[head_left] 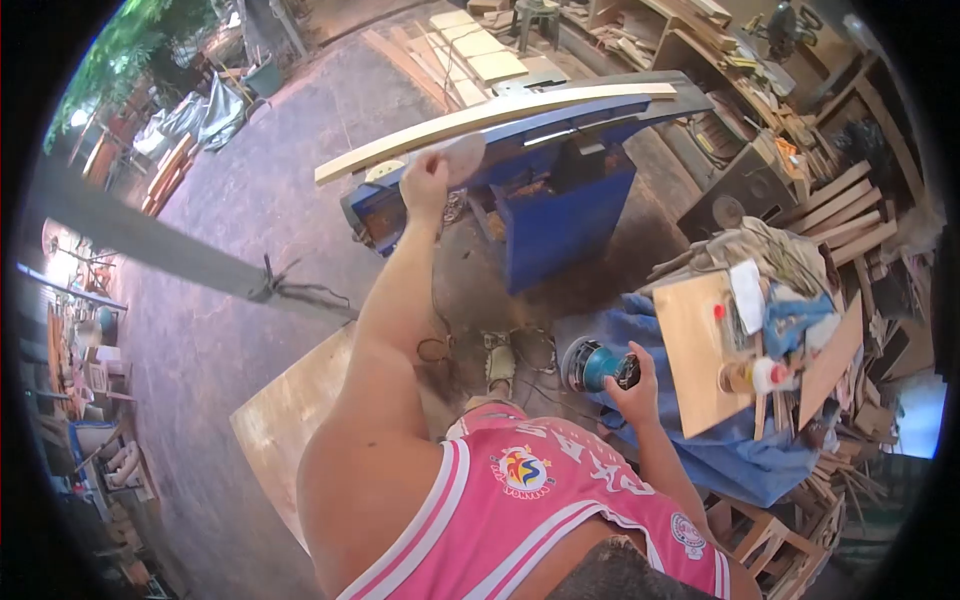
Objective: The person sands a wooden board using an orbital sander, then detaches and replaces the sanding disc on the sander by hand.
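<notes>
My left hand (426, 182) reaches forward with its fingers pinched on a pale round sanding disc (466, 157), which looks slightly blurred. Just behind the disc, a long pale wooden board (500, 118) lies along the top of a blue machine (575, 225) that looks like a jointer. Close to my body on the right, my right hand (636, 390) is wrapped round a teal and black orbital sander (600, 366). The sander is tipped sideways, its round pad facing left.
To my right, a wooden panel (695, 350) on blue cloth (760, 470) carries bottles and rags. Lumber (840, 225) is stacked beyond it. A grey post (170, 235) crosses the left side. A plywood sheet (290, 400) and a cord lie near my feet.
</notes>
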`<state>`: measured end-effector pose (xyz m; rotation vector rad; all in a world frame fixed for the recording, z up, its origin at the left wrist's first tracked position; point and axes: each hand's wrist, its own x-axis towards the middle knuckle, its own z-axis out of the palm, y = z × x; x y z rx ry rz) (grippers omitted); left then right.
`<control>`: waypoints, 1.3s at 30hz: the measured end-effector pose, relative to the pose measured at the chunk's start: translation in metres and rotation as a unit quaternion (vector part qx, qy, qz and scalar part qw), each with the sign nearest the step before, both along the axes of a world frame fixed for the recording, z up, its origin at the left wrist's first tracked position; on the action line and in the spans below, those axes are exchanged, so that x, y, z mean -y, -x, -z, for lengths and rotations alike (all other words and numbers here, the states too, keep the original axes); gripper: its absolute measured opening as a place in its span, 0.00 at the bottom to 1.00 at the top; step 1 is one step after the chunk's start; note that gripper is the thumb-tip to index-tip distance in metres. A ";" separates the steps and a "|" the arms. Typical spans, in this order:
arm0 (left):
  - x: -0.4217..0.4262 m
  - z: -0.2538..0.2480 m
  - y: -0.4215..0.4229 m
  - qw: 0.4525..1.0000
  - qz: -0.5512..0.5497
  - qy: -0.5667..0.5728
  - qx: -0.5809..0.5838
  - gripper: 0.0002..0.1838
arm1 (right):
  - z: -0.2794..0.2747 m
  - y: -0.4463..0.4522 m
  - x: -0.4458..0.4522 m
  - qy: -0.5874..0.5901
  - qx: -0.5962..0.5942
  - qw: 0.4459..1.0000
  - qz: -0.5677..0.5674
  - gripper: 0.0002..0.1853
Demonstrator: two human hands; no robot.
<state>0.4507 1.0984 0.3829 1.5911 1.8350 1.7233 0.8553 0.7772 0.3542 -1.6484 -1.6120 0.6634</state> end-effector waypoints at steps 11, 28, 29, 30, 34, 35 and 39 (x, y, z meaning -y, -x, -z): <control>-0.189 0.041 0.045 0.905 0.176 0.240 -0.305 0.16 | -0.002 0.056 -0.112 0.110 0.048 0.993 -0.007 0.41; -0.173 0.050 0.205 0.821 0.107 0.484 -0.284 0.27 | 0.016 0.067 -0.148 0.156 0.088 0.984 -0.011 0.44; -0.164 0.062 0.219 0.796 0.119 0.519 -0.288 0.34 | 0.017 0.068 -0.151 0.157 0.086 0.984 -0.017 0.44; -0.153 0.071 0.221 0.795 0.115 0.522 -0.287 0.34 | 0.017 0.069 -0.153 0.153 0.083 0.985 -0.015 0.44; -0.131 0.095 0.226 0.811 0.093 0.477 -0.326 0.48 | 0.018 0.074 -0.160 0.134 0.089 0.986 -0.033 0.43; -0.130 0.098 0.227 0.809 0.087 0.473 -0.339 0.50 | 0.018 0.075 -0.160 0.133 0.089 0.986 -0.036 0.43; -0.136 0.102 0.230 0.800 0.095 0.474 -0.356 0.48 | 0.015 0.078 -0.164 0.115 0.083 0.989 -0.043 0.44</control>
